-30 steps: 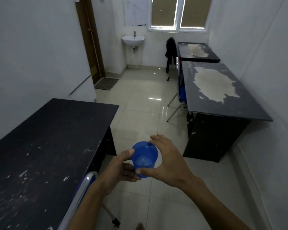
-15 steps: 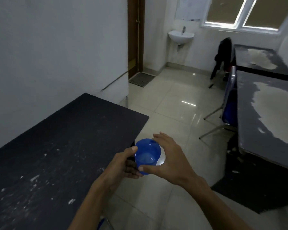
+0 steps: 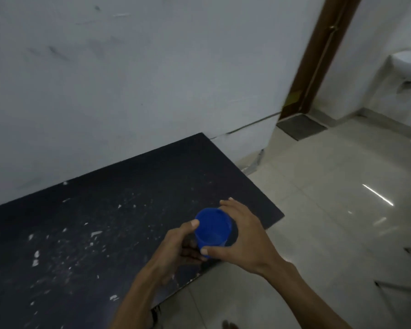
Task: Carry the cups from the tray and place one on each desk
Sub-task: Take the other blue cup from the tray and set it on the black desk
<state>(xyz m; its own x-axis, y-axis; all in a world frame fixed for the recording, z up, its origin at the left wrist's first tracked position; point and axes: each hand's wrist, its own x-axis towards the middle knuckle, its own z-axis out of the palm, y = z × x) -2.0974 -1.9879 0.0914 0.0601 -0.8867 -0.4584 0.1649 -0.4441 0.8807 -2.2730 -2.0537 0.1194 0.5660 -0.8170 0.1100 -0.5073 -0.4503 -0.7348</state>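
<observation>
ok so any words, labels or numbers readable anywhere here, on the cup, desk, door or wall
No readable text in this view.
blue cup: plain, no print visible.
black desk: only white scuffs and chips.
door: a yellow patch low on it, too blurred to tell whether it carries any writing.
wall: marks only.
</observation>
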